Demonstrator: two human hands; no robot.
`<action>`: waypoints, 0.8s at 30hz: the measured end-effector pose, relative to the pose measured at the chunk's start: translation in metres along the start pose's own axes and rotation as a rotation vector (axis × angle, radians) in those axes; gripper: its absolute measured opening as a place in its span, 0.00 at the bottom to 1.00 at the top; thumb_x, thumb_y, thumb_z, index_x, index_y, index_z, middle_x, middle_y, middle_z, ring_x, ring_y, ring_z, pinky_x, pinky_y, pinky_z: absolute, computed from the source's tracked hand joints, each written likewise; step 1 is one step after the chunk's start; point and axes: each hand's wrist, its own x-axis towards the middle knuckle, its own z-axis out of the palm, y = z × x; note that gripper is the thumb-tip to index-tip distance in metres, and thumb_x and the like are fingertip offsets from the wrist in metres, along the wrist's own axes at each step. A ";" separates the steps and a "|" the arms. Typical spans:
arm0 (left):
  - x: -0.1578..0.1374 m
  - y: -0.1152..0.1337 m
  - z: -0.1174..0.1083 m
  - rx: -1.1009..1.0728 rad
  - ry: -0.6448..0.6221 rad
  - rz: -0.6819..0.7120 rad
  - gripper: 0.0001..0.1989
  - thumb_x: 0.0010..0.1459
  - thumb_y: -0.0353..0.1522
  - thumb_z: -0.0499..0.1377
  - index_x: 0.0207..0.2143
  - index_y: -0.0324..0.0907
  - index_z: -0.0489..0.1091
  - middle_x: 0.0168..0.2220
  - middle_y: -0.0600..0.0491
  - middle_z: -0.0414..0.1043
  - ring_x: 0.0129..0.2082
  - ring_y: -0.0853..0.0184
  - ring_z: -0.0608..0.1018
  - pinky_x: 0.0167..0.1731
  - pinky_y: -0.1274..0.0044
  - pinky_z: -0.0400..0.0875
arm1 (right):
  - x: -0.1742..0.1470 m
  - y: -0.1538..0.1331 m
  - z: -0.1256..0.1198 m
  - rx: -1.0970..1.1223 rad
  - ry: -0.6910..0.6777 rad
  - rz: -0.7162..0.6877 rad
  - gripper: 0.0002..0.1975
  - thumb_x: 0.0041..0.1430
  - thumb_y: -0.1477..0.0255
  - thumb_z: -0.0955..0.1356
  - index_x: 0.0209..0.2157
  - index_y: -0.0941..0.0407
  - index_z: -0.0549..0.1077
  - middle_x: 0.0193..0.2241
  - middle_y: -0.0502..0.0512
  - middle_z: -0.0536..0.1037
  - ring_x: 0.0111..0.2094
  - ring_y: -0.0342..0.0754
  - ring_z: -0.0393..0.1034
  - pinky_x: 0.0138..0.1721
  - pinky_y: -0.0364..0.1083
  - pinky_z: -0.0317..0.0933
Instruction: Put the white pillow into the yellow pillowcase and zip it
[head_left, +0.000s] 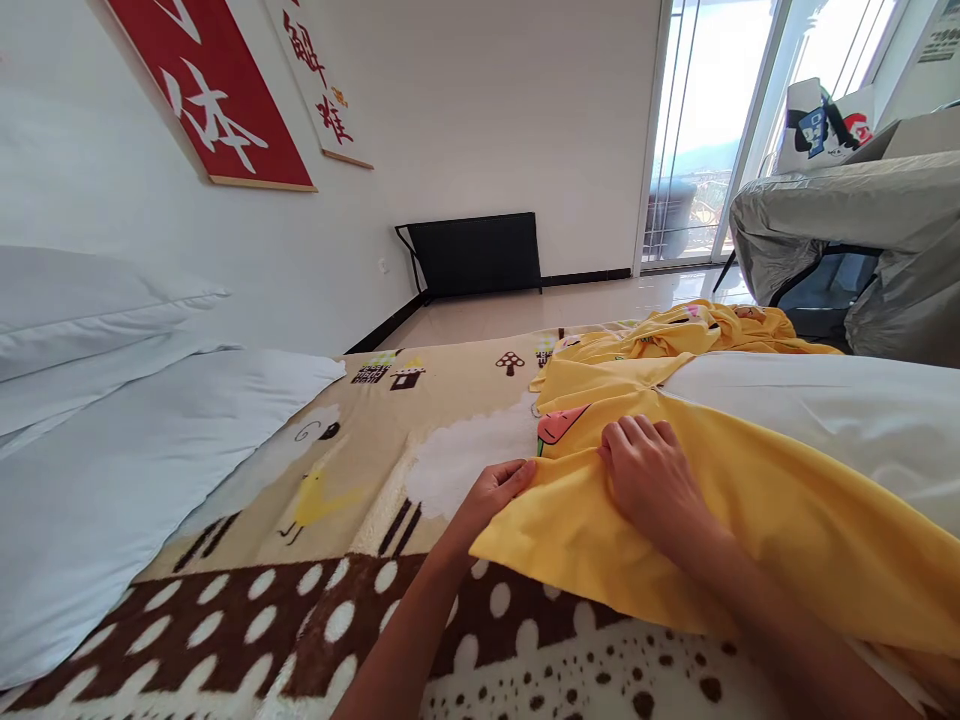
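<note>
A yellow fabric cover with a watermelon-slice print lies across the right half of the bed. My left hand pinches its left edge, thumb on top. A little to the right, my right hand is closed on the same cloth, fingers curled over a fold. Beyond my right hand lies a smooth white pillow or quilt, partly covered by the yellow cloth. How far it reaches under the cover is hidden. More yellow fabric is bunched up at the far side.
White pillows are stacked on the left. Beneath everything spreads a beige and brown blanket with sheep and dots. A black folded frame leans against the wall. At right stands a grey-covered table near a glass door.
</note>
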 end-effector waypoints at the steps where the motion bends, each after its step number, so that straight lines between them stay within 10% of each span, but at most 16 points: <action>1: -0.001 0.001 -0.002 -0.048 -0.010 -0.003 0.19 0.48 0.46 0.62 0.31 0.38 0.72 0.26 0.53 0.72 0.25 0.68 0.71 0.25 0.80 0.62 | 0.000 0.001 -0.001 -0.005 -0.001 0.023 0.09 0.62 0.76 0.60 0.31 0.58 0.69 0.30 0.57 0.72 0.36 0.51 0.62 0.37 0.48 0.46; 7: -0.001 -0.009 -0.012 -0.050 -0.155 -0.071 0.09 0.41 0.35 0.66 0.27 0.42 0.75 0.26 0.52 0.75 0.29 0.64 0.75 0.29 0.77 0.66 | 0.001 0.002 -0.004 0.004 -0.037 0.061 0.10 0.63 0.76 0.59 0.30 0.57 0.69 0.30 0.56 0.72 0.36 0.51 0.62 0.38 0.48 0.45; 16: 0.020 -0.035 0.006 -0.142 0.045 0.069 0.22 0.33 0.37 0.68 0.35 0.41 0.74 0.26 0.54 0.73 0.28 0.64 0.74 0.28 0.75 0.67 | 0.001 0.003 -0.002 0.098 -0.075 0.031 0.08 0.62 0.77 0.60 0.30 0.57 0.68 0.31 0.55 0.72 0.36 0.50 0.63 0.38 0.47 0.46; 24: 0.033 -0.049 -0.002 -0.064 0.178 0.165 0.10 0.38 0.36 0.62 0.24 0.40 0.68 0.23 0.57 0.67 0.26 0.69 0.67 0.25 0.78 0.61 | -0.002 -0.006 0.008 0.062 -0.033 -0.038 0.08 0.61 0.78 0.60 0.30 0.58 0.68 0.31 0.56 0.71 0.35 0.50 0.62 0.37 0.48 0.46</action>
